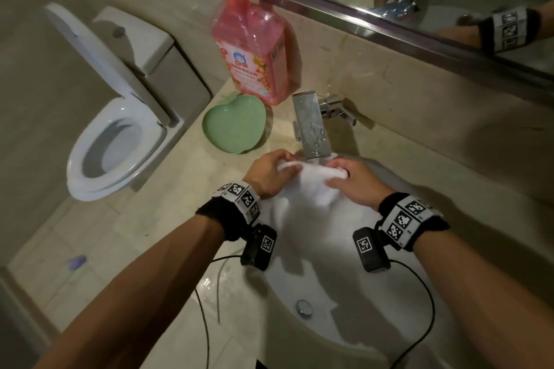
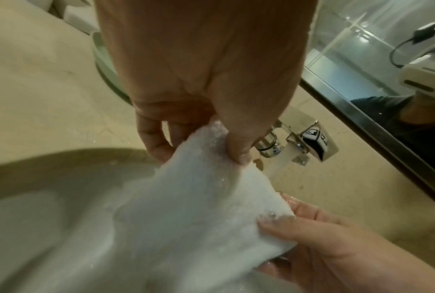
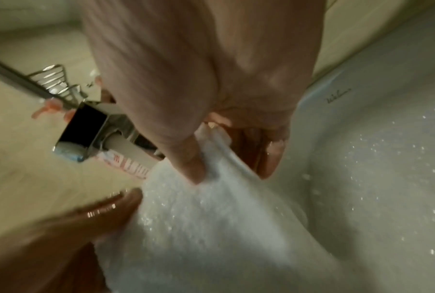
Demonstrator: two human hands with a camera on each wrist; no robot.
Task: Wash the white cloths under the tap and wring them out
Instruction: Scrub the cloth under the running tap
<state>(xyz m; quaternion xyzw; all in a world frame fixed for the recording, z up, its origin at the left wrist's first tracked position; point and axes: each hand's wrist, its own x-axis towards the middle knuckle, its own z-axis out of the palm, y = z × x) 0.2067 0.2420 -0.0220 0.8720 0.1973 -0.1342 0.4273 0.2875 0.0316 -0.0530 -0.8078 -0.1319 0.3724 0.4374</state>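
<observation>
I am watching the white terry cloth (image 1: 302, 189) hanging over the white basin (image 1: 404, 293), its upper edge stretched just below the spout of the chrome tap (image 1: 310, 126), with the rest sagging down into the bowl. The left hand (image 1: 269, 172) is pinching one end of that edge between thumb and curled fingers, and the right hand (image 1: 353, 180) is pinching the other end the same way, so both hands are clamped on the cloth and pulling it taut between them. In the wrist views the pile is glistening with droplets, so I am judging it soaked: soft, limp, heavier than when dry, and a little slick at the hem. I am reckoning that the corners are fine for rinsing, but wringing will want the cloth gathered into a rope and gripped with full fists nearer the middle. Whether water is running I cannot tell for sure, though the basin wall is speckled with drops. Just behind the tap a pink pump bottle (image 1: 254, 57) is standing on the counter, a green apple-shaped dish (image 1: 235, 126) is lying beside it, and a toilet (image 1: 117, 141) is sitting further left.
</observation>
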